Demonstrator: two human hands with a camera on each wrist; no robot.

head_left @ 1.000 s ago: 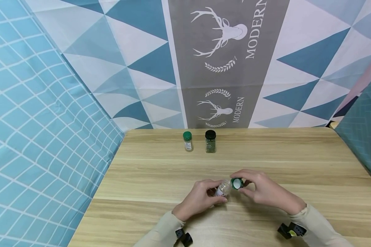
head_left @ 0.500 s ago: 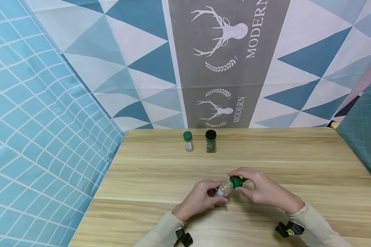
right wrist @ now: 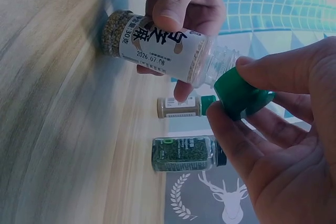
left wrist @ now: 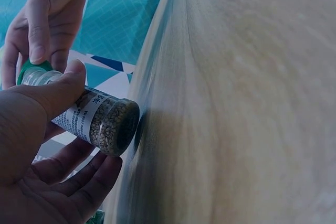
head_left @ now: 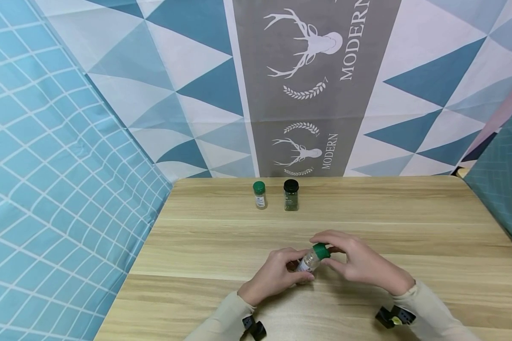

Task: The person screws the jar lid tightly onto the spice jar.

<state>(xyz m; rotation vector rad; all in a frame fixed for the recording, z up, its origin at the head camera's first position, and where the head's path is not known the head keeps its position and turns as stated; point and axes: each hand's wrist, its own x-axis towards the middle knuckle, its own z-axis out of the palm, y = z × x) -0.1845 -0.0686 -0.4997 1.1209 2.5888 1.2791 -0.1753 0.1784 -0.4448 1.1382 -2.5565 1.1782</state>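
My left hand grips a clear seed jar, tilted with its neck up to the right. The right wrist view shows its white label and the pale seeds inside. My right hand pinches a green cap between thumb and fingers at the jar's mouth. Part of the threaded neck still shows beside the cap, which sits at an angle. Whether the cap's threads have caught, I cannot tell. In the left wrist view, the jar's base points toward the wooden table.
At the back of the wooden table stand a small green-capped jar and a black-lidded jar of green herbs. A patterned cloth hangs behind the table's back edge, with blue gridded cloth on the left.
My right hand has moved left and turned the green cap, whose white inside showed earlier, over onto the jar's mouth. My left hand and the jar have hardly moved.
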